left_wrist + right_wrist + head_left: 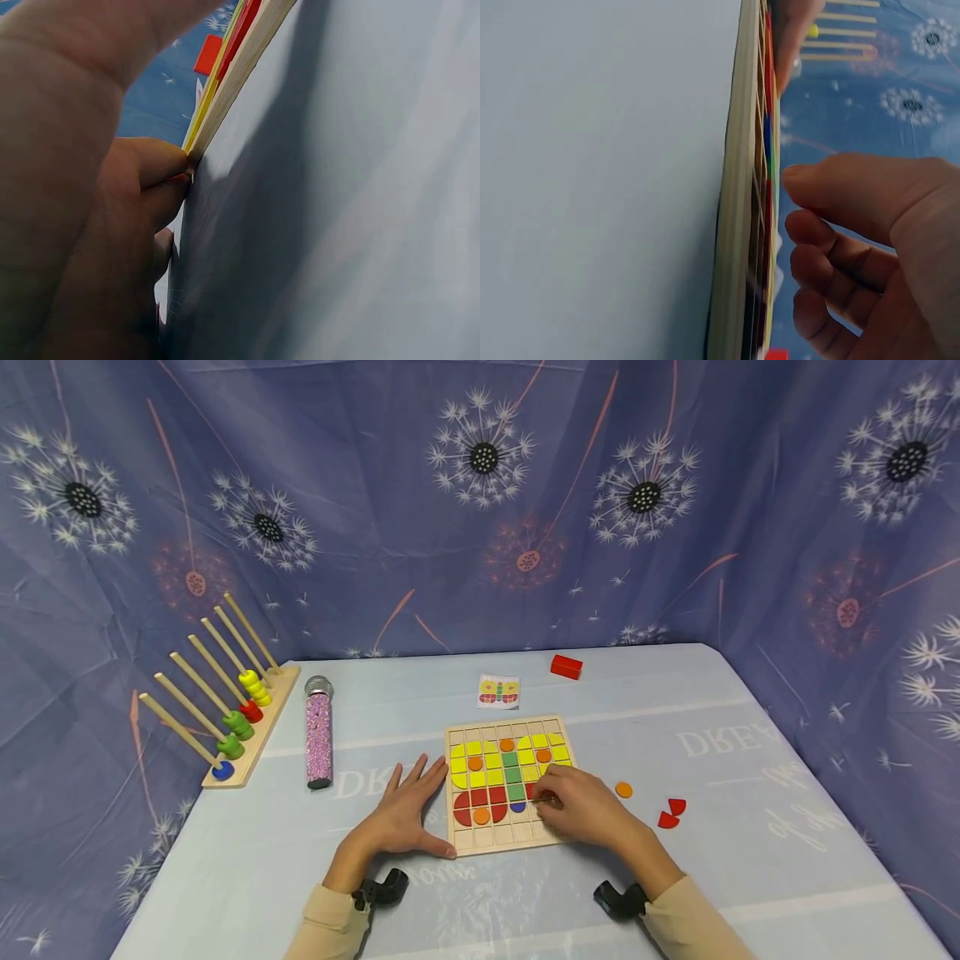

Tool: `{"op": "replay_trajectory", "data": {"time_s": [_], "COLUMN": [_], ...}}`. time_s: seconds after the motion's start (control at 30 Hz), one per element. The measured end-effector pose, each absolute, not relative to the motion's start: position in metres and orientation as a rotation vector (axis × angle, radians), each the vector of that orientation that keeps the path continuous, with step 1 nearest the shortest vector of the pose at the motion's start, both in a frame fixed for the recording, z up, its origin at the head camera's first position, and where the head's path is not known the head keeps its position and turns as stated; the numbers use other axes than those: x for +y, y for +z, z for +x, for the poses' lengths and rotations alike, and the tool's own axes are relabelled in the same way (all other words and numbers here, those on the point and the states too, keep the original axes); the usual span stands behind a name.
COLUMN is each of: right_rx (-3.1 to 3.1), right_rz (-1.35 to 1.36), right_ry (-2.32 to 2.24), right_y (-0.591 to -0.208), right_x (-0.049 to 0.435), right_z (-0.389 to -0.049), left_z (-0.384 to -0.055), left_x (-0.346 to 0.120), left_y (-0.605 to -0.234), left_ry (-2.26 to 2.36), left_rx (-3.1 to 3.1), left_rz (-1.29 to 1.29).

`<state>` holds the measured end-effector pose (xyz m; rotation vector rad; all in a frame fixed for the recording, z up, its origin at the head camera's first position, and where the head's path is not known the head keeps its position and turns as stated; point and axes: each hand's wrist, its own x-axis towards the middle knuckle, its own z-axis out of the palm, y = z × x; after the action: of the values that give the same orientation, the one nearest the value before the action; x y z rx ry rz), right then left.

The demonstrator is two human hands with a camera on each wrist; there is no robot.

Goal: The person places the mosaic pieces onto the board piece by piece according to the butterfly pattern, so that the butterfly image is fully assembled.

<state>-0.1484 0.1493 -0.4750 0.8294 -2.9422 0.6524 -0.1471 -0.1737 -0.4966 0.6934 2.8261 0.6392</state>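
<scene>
A wooden grid board (495, 839) lies mid-table, bearing a butterfly of yellow, red, green, orange and blue pieces. My left hand (408, 810) is spread at its left side, fingertips along the edge and thumb at the near-left corner. Over the lower right of the board is my right hand (577, 802), its fingers loosely bent beside a red piece (531, 790) and covering part of the grid. In the right wrist view the thumb and bent fingers (811, 268) are apart, close over the board, with nothing visible between them.
Right of the board lie an orange disc (624, 790) and two red quarter pieces (677, 807). Behind it are a butterfly picture card (498, 692) and a red block (566, 667). A glittery pink microphone (319, 739) and a wooden peg rack (258, 735) with coloured beads stand left.
</scene>
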Motion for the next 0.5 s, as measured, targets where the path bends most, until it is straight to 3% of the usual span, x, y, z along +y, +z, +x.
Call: {"op": "replay_trajectory", "data": {"time_s": [0.5], "right_rx": [-2.966], "right_rz": [0.634], "right_ry": [0.792], "right_y": [-0.476], "right_x": [0.265], "right_z": [-0.130], "left_z": [-0.147], "left_x": [-0.173], "left_y": [-0.496], "left_ry": [0.634], "left_rx": [2.835], "left_rz": [0.698]}}
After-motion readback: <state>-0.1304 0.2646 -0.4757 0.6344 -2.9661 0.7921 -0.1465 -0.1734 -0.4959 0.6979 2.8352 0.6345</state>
